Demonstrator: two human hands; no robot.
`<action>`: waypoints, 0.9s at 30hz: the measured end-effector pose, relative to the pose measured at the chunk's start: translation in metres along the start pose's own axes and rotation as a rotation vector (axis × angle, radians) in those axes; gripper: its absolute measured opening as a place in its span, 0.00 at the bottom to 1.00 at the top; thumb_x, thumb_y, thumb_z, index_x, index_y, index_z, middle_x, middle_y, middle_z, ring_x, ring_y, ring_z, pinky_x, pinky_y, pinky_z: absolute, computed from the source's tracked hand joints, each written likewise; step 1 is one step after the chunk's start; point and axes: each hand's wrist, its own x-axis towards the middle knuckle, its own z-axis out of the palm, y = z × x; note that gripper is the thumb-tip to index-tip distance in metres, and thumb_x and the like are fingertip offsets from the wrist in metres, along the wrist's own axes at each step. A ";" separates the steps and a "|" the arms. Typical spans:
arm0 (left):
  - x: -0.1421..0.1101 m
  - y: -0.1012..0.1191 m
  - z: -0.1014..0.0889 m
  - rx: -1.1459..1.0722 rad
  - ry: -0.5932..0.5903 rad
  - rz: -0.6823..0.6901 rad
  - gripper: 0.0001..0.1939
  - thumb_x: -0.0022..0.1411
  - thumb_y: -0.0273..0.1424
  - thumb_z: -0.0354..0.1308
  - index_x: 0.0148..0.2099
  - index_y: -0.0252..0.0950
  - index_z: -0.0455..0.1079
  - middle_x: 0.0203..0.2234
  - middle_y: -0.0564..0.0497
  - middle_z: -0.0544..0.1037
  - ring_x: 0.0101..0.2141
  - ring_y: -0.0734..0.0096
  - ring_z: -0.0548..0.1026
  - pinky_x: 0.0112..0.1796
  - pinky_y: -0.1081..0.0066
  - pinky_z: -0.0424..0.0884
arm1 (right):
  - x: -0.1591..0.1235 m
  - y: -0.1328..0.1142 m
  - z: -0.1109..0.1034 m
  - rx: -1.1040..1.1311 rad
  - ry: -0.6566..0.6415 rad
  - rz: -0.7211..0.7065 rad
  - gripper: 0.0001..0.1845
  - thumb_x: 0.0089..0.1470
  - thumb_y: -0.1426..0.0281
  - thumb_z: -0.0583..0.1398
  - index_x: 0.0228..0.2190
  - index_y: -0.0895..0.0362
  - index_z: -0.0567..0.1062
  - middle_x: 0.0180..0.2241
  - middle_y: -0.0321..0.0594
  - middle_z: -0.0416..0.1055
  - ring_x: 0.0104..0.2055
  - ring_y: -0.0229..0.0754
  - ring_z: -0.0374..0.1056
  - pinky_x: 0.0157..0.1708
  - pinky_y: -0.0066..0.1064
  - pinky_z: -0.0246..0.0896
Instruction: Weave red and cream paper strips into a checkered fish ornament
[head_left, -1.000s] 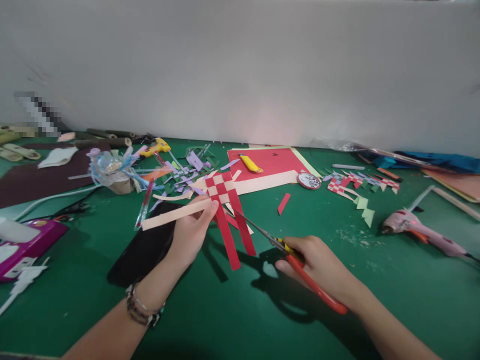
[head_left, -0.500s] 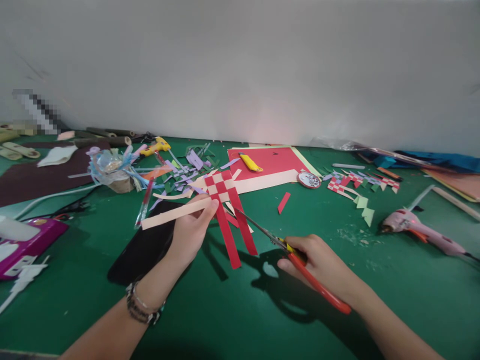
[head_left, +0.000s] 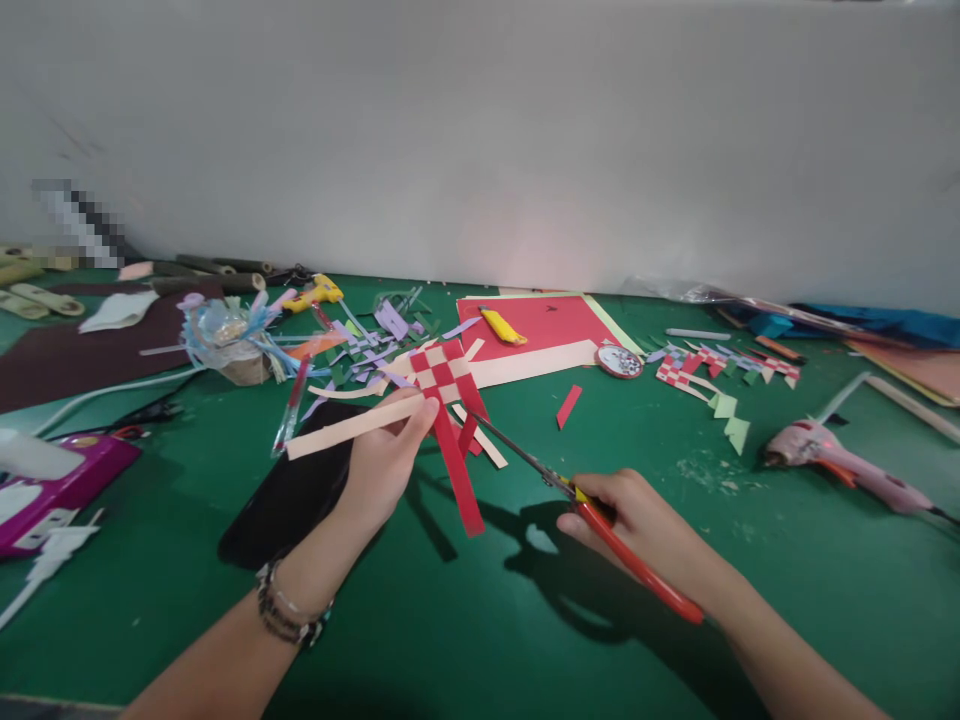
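Note:
Woven red and cream paper strips (head_left: 444, 372) are pinched between the thumb and fingers of my left hand (head_left: 386, 455). One long cream strip (head_left: 352, 425) sticks out to the left of that hand, and a long red strip (head_left: 463, 485) hangs down. My right hand (head_left: 637, 525) is closed around red-and-yellow-handled scissors (head_left: 634, 565). Their blades point left, with the tips at the lower end of the shorter red strip (head_left: 472, 397). A small red piece (head_left: 466, 437) shows just below the blade tips, beside a cream strip (head_left: 484, 440).
A black phone-like slab (head_left: 281, 500) lies under my left forearm. Paper scraps (head_left: 367, 350), red sheets (head_left: 555, 320) and a yellow cutter (head_left: 502, 327) lie behind. A pink glue gun (head_left: 840, 465) is at right, a purple power strip (head_left: 82, 490) at left.
The right red strip has become much shorter and now ends at the scissor blades. A small red piece appears below them. Both hands stay nearly in place.

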 end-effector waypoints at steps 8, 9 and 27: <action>0.002 -0.006 -0.003 -0.127 0.073 -0.059 0.12 0.50 0.37 0.60 0.24 0.35 0.66 0.17 0.57 0.65 0.21 0.78 0.63 0.23 0.77 0.62 | 0.000 0.000 -0.006 -0.087 -0.078 -0.003 0.26 0.45 0.45 0.49 0.19 0.56 0.56 0.16 0.29 0.52 0.19 0.31 0.44 0.19 0.24 0.41; 0.002 -0.005 -0.003 -0.136 0.082 -0.053 0.12 0.50 0.36 0.60 0.22 0.35 0.64 0.16 0.58 0.63 0.20 0.79 0.62 0.22 0.78 0.61 | 0.000 -0.001 -0.007 -0.086 -0.088 -0.006 0.26 0.46 0.45 0.48 0.19 0.56 0.56 0.16 0.30 0.53 0.19 0.32 0.45 0.19 0.25 0.42; 0.002 0.001 0.000 -0.177 0.088 -0.139 0.13 0.44 0.36 0.63 0.29 0.35 0.64 0.14 0.60 0.67 0.16 0.80 0.66 0.19 0.79 0.65 | -0.002 -0.007 -0.008 -0.146 -0.054 -0.010 0.24 0.45 0.47 0.51 0.21 0.55 0.57 0.19 0.33 0.58 0.20 0.34 0.49 0.21 0.25 0.44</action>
